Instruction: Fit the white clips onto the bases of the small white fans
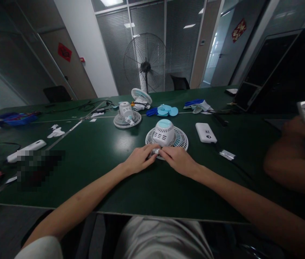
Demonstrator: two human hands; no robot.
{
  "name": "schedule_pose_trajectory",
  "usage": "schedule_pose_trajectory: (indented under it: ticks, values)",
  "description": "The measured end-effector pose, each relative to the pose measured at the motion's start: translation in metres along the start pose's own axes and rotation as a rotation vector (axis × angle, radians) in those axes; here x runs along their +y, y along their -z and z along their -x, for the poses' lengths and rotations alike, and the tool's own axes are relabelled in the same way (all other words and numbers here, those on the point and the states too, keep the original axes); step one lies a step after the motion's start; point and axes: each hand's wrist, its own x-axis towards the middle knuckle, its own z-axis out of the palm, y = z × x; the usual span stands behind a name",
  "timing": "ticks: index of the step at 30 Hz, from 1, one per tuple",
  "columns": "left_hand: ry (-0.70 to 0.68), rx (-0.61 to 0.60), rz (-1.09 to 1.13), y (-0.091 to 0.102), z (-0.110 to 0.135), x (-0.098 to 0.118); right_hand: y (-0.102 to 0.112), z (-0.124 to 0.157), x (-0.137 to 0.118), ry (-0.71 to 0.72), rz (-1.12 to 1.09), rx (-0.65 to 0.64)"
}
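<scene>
A small white fan (164,133) lies grille-down on the green table in front of me, its vented motor housing upward with a light blue disc on top. My left hand (143,157) and my right hand (178,158) meet at the near side of this fan. Between their fingertips is a small whitish piece (156,151) at the base of the housing; whether it belongs to the fan I cannot tell. Fingers of both hands are closed on it and partly cover it.
Two more small fans, one lying (126,116) and one tilted (140,98), stand farther back. Near them lie light blue discs (167,110) and blue-and-white gloves (199,105). A white power bank (205,132) with a cable is at right. Another person's arm (290,158) holds a white box.
</scene>
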Motion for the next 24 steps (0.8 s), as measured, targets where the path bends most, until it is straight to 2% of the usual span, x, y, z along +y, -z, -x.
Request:
schedule_pose_trajectory:
  ticks: [3,4,5,6,10,12,15,18,22,24]
  values:
    - [-0.006,0.005,-0.018,-0.001,0.000,0.000,-0.005,-0.001,-0.007,-0.331,-0.422,-0.148]
    - [-0.010,0.003,-0.021,-0.001,0.000,0.000,-0.005,-0.001,-0.008,-0.385,-0.472,-0.174]
    - [-0.015,0.001,-0.022,-0.001,0.000,0.000,-0.005,0.000,-0.008,-0.380,-0.450,-0.166]
    - [-0.019,-0.001,-0.020,0.000,0.000,0.000,-0.003,0.001,-0.007,-0.319,-0.358,-0.125]
    - [-0.017,-0.002,-0.001,0.002,0.000,0.001,0.004,0.008,0.003,0.087,0.230,0.079]
    - [-0.014,-0.001,0.006,0.002,0.000,0.001,0.007,0.009,0.006,0.179,0.387,0.072]
    - [-0.015,0.004,-0.003,0.000,0.000,0.000,0.008,0.007,0.007,0.210,0.418,0.056]
    - [-0.019,0.001,-0.020,-0.001,0.000,0.000,0.002,0.003,0.005,0.112,0.174,0.047]
    - [-0.024,0.012,-0.033,-0.001,0.000,0.001,-0.008,-0.002,0.003,-0.302,-0.423,-0.114]
    - [-0.026,0.007,-0.035,0.000,0.000,0.001,-0.009,-0.001,0.003,-0.383,-0.485,-0.141]
